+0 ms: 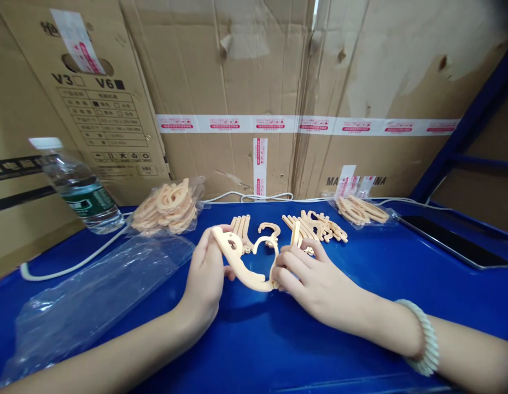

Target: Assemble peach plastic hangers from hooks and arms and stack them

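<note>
Between my hands is a cream plastic folding hanger (247,273), held up above the blue table. My left hand (208,268) grips the outer end of its curved arm, near the small loop. At the joint by the hook (265,241), the fingers of my right hand (305,273) are closed around the hanger, and another straight piece (295,233) sticks up from them. My right fingers partly hide the joint. Just behind lie a loose hook (270,227), several hanger arms (241,230) on the left, and a pile of more hanger parts (319,224) on the right.
A bag of cream parts (167,208) and a water bottle (81,189) stand at the left, with an empty clear bag (101,295) in front. Another bagged bundle (360,209) and a phone (454,241) lie right. A white cable (225,194) runs before cardboard boxes (237,71).
</note>
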`<state>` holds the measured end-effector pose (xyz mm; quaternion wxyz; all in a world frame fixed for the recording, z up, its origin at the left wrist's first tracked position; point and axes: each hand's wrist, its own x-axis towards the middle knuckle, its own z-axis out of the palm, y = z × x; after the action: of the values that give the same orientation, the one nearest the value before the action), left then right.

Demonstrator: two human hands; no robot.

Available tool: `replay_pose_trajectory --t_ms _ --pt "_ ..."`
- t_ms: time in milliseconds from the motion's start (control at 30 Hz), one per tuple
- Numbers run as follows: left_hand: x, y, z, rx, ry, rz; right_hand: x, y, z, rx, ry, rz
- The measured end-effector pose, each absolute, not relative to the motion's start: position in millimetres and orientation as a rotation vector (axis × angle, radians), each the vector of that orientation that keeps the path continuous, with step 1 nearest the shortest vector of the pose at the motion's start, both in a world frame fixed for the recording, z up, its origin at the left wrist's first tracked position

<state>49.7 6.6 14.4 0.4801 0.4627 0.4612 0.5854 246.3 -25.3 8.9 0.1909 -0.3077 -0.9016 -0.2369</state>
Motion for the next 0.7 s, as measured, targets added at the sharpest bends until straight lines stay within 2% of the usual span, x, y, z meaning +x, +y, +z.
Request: replay_pose_trajectory --t_ms 333,567,700 --pt "52 3 22 0.962 1.021 1.366 250 -19 4 -0.923 -2.528 -0.765" --pt "54 4 15 1.456 0.94 1.175 248 -21 5 -0.903 -2.513 -0.719" --pt "57 3 12 1.441 0.999 1.129 247 -22 6 -0.92 -2.494 -0.768"
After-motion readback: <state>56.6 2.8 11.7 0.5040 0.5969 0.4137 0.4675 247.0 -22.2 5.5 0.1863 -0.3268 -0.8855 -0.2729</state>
